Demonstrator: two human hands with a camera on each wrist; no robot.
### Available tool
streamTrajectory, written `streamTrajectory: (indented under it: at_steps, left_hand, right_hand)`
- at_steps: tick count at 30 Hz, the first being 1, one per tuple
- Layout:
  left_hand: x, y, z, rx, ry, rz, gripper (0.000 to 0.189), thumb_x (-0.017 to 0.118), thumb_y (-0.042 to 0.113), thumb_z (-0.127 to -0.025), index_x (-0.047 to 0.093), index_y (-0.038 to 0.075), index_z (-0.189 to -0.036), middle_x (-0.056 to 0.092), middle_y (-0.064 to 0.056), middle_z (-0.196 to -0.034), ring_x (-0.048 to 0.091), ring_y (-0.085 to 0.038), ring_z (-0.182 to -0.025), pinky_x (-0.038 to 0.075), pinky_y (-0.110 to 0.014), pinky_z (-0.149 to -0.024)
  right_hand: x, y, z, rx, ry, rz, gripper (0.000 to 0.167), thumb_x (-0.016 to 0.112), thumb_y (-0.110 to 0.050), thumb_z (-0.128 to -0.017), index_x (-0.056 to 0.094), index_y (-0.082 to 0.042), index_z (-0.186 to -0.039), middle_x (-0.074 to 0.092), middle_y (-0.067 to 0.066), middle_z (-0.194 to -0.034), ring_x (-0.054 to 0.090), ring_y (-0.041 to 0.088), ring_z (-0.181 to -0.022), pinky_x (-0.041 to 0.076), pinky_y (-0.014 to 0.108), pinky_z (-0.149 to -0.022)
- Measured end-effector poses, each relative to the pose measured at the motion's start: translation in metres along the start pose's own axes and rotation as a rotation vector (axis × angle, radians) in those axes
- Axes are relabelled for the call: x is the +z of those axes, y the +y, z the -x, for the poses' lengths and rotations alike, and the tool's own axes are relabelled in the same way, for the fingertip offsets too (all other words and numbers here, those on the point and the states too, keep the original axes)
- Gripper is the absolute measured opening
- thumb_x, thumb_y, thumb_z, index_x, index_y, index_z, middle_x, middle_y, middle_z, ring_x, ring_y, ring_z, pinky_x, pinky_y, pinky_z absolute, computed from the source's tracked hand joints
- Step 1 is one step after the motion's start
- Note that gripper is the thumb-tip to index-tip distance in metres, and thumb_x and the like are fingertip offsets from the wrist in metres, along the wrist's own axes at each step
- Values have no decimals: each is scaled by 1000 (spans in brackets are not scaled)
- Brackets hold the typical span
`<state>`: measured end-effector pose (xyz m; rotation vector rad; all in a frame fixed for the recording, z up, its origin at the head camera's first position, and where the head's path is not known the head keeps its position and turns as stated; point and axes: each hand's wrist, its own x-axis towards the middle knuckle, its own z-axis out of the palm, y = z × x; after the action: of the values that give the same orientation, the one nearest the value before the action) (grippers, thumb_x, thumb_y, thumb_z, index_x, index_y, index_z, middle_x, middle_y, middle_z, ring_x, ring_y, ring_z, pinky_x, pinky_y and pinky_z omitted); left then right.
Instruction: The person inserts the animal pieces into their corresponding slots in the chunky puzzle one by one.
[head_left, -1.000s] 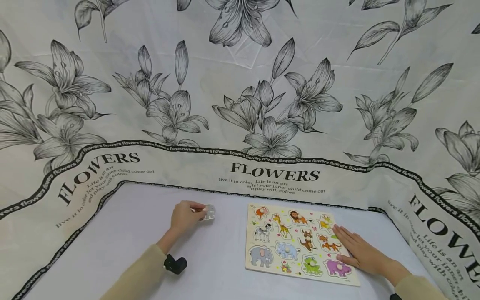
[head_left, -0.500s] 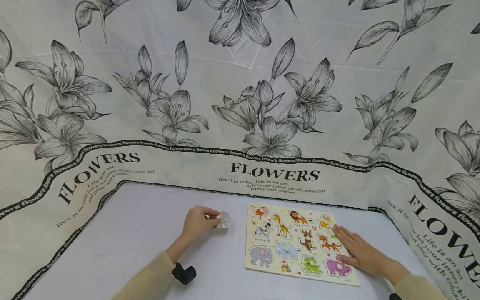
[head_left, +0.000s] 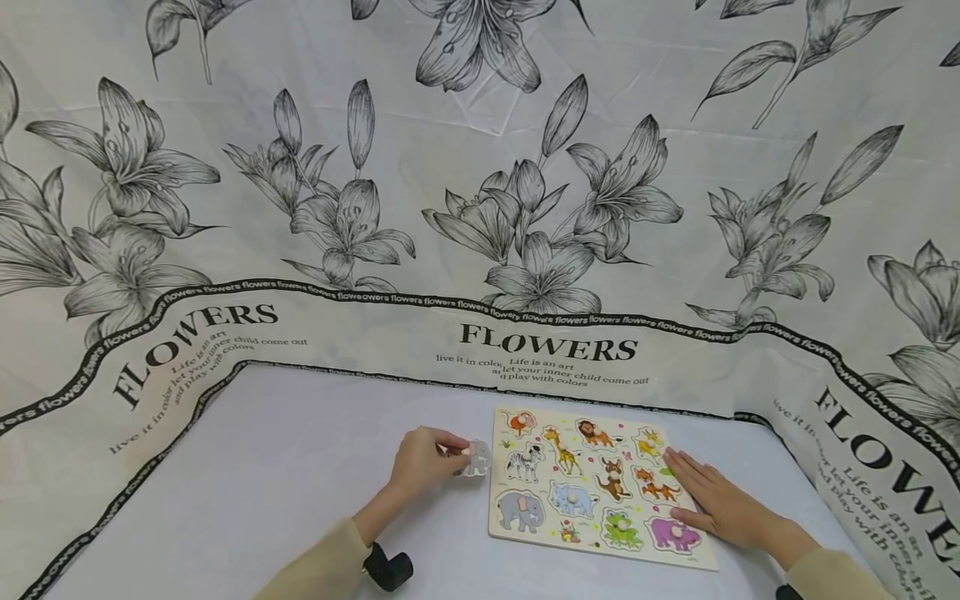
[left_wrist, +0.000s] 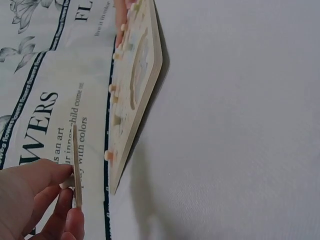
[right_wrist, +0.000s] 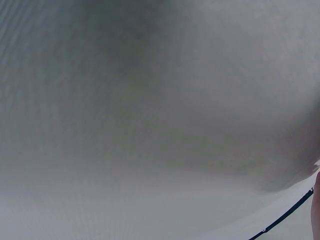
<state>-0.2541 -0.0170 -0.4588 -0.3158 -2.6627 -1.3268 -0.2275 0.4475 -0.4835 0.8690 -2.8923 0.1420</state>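
My left hand [head_left: 423,460] pinches a flat grey elephant puzzle piece [head_left: 477,460] by its small knob, just off the left edge of the puzzle board. In the left wrist view the elephant piece [left_wrist: 76,165] stands on edge between thumb and fingers, above the table. The wooden animal puzzle board [head_left: 553,533] lies flat. Its elephant recess [head_left: 520,512], at the near left corner, has a printed elephant and no knobbed piece in it. With straight fingers, my right hand [head_left: 731,510] rests on the board's right edge, thumb by the purple hippo piece [head_left: 675,536].
Other animal pieces sit in the board, among them a zebra [head_left: 524,463], a giraffe [head_left: 562,450] and a frog [head_left: 621,531]. The white table [head_left: 300,467] is backed by a flower-print cloth [head_left: 405,350]. Mostly blurred white surface fills the right wrist view.
My left hand has carried the elephant piece rightward and a little nearer, up to the board's left edge. The right hand and the board have stayed in place.
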Motion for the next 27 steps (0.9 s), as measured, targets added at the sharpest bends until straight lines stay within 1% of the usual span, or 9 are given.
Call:
streamTrajectory:
  at_steps: [8,17,22,27]
  left_hand:
    - [9,10,6,18,-48,21,12,78,16,-75,77,12,-86,68,6,-72,49,-4,-59,40,-17,-51]
    - [18,16,10,65,-72,28,12,80,16,-73,78,13,-85,68,8,-69,47,-2,-56,38,-17,-50]
    - [24,20,12,56,-103,32,11,79,18,-73,78,14,-84,67,10,-68,46,-1,-54,37,-17,-48]
    - [30,23,15,49,-136,45,10,79,16,-72,78,15,-82,65,12,-66,45,-1,-52,35,-16,-46]
  right_hand:
    - [1,0,0,-16,10,2,76,59,-39,-93,26,0,-150,33,22,-152,-23,-19,-133,-16,2,-103]
    - [3,2,0,-12,9,-2,76,59,-40,-92,28,0,-149,35,24,-150,-23,-20,-132,-17,2,-103]
    - [3,2,0,-10,10,-5,76,59,-40,-92,28,0,-149,36,23,-150,-22,-20,-131,-16,2,-103]
    - [3,2,0,-12,9,-4,76,59,-41,-92,28,0,-149,35,23,-150,-22,-19,-132,-16,2,-103]
